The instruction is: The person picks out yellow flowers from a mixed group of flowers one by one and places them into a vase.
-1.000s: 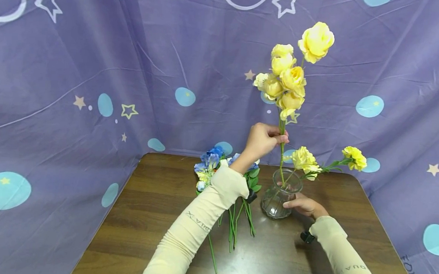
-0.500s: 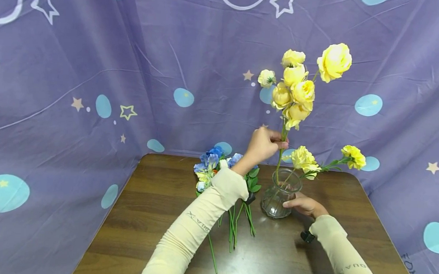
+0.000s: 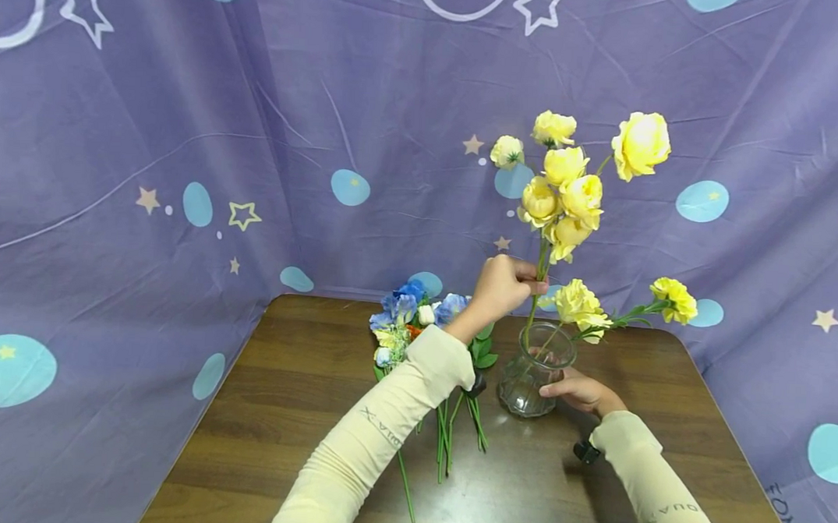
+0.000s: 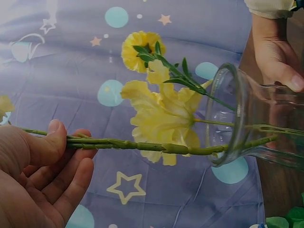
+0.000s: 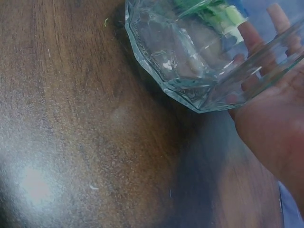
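Note:
My left hand (image 3: pixel 505 285) pinches the green stem (image 4: pixel 118 144) of a tall yellow flower spray (image 3: pixel 564 194) between thumb and fingers. In the left wrist view, the stem's lower end passes through the mouth of a clear glass vase (image 4: pixel 236 114). Around the side of that vase (image 3: pixel 526 391) my right hand (image 3: pixel 582 392) grips, thumb in front and fingers behind the glass. A pale yellow flower (image 4: pixel 161 114) and a yellow carnation-like flower (image 3: pixel 675 301) stand in the vase, leaning right in the head view. The right wrist view shows the vase's faceted base (image 5: pixel 166 85) close to the tabletop.
Left of the vase, blue flowers (image 3: pixel 403 304) with white and yellow blooms lie on the wooden table (image 3: pixel 280 388), partly hidden by my left sleeve. Their green stems (image 3: pixel 442 442) point toward me. A purple patterned cloth (image 3: pixel 398 97) hangs behind the table.
The yellow spray and my left hand have come down a little, and its blooms have spread and shifted right. Its stem has moved left in the vase mouth. My right hand and the vase stay put.

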Demonstrator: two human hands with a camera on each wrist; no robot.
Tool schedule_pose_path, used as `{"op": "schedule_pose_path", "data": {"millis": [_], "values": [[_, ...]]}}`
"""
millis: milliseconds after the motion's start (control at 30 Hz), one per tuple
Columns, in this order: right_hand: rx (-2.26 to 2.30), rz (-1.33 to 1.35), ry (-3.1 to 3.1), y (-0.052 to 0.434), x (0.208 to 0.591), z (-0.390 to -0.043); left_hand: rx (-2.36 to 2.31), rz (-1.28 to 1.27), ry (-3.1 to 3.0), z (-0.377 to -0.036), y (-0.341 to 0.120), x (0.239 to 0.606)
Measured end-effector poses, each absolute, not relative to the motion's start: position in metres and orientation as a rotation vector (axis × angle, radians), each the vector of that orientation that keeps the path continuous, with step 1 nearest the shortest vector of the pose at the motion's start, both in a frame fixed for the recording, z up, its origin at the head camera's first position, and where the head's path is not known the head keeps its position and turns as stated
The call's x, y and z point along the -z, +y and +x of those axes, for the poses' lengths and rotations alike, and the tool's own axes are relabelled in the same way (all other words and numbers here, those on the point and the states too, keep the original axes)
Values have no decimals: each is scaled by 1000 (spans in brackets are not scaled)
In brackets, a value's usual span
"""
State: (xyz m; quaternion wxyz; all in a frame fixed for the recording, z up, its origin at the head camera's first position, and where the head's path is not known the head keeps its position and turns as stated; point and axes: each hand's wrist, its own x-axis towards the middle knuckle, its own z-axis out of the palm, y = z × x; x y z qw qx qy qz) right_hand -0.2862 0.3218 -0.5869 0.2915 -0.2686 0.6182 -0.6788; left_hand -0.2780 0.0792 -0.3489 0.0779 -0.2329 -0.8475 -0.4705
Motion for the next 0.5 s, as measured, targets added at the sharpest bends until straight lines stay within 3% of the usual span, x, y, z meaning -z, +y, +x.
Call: {"op": "schedule_pose_path", "data": {"millis": [500], "values": [[1792,-671,1658,319,588,-284,1390,-633,-2634,-274,86,377]]}}
